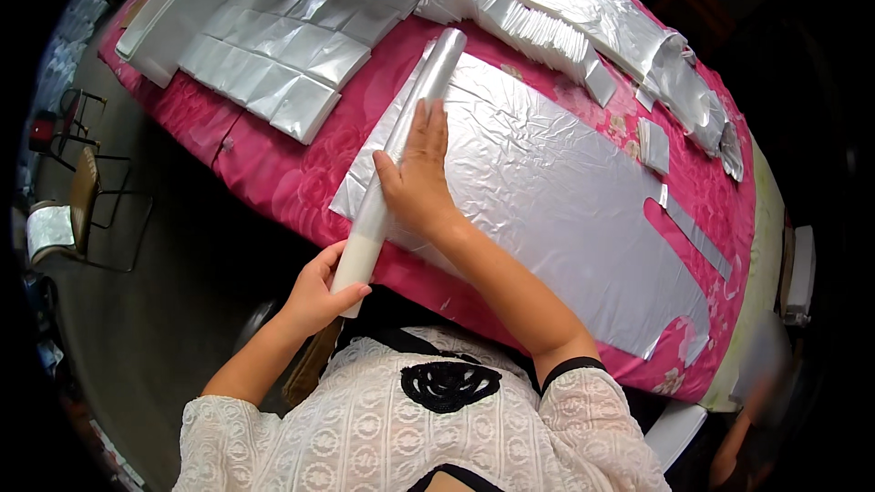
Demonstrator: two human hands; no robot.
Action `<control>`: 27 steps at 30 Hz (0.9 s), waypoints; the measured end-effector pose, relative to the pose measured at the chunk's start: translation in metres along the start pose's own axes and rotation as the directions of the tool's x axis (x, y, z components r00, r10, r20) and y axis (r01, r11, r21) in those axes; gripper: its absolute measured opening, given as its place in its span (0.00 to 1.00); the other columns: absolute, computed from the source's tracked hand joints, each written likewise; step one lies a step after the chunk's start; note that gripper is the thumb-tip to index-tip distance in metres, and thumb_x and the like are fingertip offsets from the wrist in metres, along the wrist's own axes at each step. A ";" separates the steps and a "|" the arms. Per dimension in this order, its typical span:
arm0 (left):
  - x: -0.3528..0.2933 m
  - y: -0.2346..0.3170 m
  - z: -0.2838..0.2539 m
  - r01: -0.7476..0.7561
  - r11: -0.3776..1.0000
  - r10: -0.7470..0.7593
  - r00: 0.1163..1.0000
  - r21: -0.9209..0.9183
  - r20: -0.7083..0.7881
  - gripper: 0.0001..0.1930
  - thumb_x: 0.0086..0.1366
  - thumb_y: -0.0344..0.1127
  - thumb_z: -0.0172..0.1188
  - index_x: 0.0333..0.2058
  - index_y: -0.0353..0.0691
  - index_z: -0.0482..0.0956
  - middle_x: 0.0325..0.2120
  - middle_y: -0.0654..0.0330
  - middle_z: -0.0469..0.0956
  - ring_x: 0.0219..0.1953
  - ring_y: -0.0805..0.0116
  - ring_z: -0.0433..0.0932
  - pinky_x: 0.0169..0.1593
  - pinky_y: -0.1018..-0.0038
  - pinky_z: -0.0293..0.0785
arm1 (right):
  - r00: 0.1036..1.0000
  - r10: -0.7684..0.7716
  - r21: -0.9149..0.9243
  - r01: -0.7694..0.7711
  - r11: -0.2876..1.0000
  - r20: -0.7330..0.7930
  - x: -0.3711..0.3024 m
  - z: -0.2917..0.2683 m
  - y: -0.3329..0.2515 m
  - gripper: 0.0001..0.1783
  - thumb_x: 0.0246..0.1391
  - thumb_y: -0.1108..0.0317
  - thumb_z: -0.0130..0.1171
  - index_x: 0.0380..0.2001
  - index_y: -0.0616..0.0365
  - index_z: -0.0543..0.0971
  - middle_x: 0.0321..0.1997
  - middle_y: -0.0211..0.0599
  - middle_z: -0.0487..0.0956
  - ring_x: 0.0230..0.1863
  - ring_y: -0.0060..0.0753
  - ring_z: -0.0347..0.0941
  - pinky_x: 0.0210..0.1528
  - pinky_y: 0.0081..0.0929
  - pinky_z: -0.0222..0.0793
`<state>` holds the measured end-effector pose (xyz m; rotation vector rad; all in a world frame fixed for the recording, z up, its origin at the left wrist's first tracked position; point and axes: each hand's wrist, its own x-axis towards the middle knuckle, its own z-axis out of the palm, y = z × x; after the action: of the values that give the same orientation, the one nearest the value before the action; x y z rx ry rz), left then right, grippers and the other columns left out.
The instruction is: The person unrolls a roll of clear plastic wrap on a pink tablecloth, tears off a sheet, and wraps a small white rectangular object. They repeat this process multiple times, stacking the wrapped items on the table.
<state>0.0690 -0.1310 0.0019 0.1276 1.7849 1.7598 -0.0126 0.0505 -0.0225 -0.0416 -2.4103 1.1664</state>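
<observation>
By the left hand (314, 298), the lower end of a long pale roll (367, 226) is being grasped. Slantwise across the left part of a silver sheet (551, 205), this roll is being held. By the right hand (421, 184), unclenched, its middle is being touched from above. Further right, pink tablecloth (273, 164) is being covered by the sheet.
</observation>
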 end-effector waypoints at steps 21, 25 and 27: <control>0.041 0.008 0.073 0.312 0.938 -0.347 0.851 0.152 0.394 0.25 0.53 0.42 0.63 0.46 0.36 0.69 0.26 0.61 0.73 0.23 0.74 0.73 0.29 0.76 0.71 | 0.804 0.570 0.878 -0.388 0.281 0.173 -0.031 -0.123 0.040 0.32 0.45 0.67 0.64 0.50 0.66 0.61 0.37 0.38 0.72 0.36 0.27 0.72 0.40 0.23 0.70; 0.032 0.001 0.056 0.480 0.871 -0.445 0.682 0.105 0.580 0.30 0.46 0.48 0.67 0.44 0.35 0.70 0.21 0.61 0.72 0.19 0.74 0.72 0.25 0.77 0.70 | 0.739 0.667 0.908 -0.207 0.365 -0.100 -0.010 -0.179 0.114 0.21 0.49 0.68 0.60 0.44 0.64 0.66 0.36 0.37 0.74 0.37 0.26 0.71 0.44 0.21 0.69; 0.025 -0.006 0.048 0.555 0.828 -0.483 0.630 0.083 0.608 0.32 0.44 0.50 0.68 0.43 0.33 0.70 0.18 0.60 0.71 0.17 0.73 0.71 0.24 0.77 0.69 | 0.729 0.673 0.782 -0.347 0.518 -0.122 -0.011 -0.207 0.132 0.17 0.51 0.62 0.59 0.40 0.61 0.71 0.33 0.32 0.75 0.34 0.19 0.69 0.39 0.17 0.67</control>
<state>0.0744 -0.0779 -0.0084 0.0993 1.0878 1.1930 0.0611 0.2852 -0.0150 -0.7520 -1.4198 2.0726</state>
